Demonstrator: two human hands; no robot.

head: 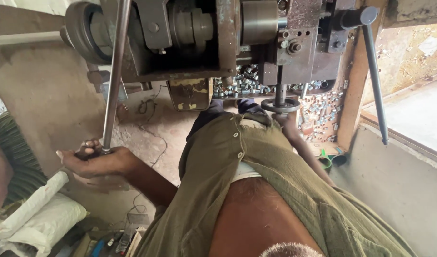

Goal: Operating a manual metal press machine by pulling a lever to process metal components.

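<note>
Left hand: the left hand [97, 159] is clenched round the lower end of the long grey steel lever bar [114, 76], fingers [87, 145] wrapped over it, thumb side out.
Lever bar: it runs up from the fist to the worn grey metal machine [194, 38]; a firm, square grip low on the bar looks best for an even pull.
Small parts: a heap of small shiny metal sleeves [240, 83] lies on the machine's ledge, just above the round steel handwheel [280, 105].
Right hand: the right hand [287, 121] reaches up under that handwheel, touching or just beside it; I cannot tell whether its fingers are closed, the olive green shirt [256, 162] hides them.
Right lever: a second dark steel lever rod [374, 76] hangs free, well apart from both hands.
</note>
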